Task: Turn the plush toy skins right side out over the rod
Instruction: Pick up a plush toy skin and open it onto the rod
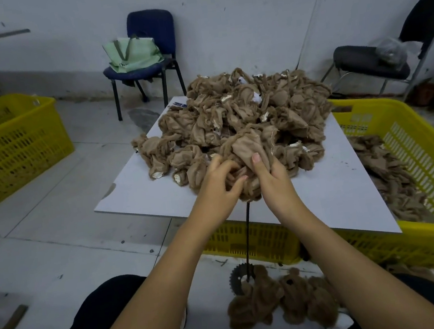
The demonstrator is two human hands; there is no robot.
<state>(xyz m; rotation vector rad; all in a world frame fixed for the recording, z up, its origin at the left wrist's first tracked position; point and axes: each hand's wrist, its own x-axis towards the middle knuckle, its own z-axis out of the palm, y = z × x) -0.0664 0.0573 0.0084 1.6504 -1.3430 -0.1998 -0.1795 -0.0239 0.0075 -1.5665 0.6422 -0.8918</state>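
Head view: we look down at our two bare forearms reaching over a white board (143,189) laid across a yellow crate (419,238). Our left hand (219,181) and right hand (270,176) both curl their fingers around one inside-out tan plush skin (249,148), bunched on top of a thin dark rod (248,231). The right thumb presses flat on the smooth fabric. The rod stands upright from a toothed metal disc (235,280) on the floor between our knees. Just behind our hands, a large heap of inside-out skins (242,110) covers the board. Fuzzy brown finished skins (283,303) lie on the floor beside the disc. A second yellow crate (11,150) sits far left, and a blue chair (152,50) holds a green bag (133,53).
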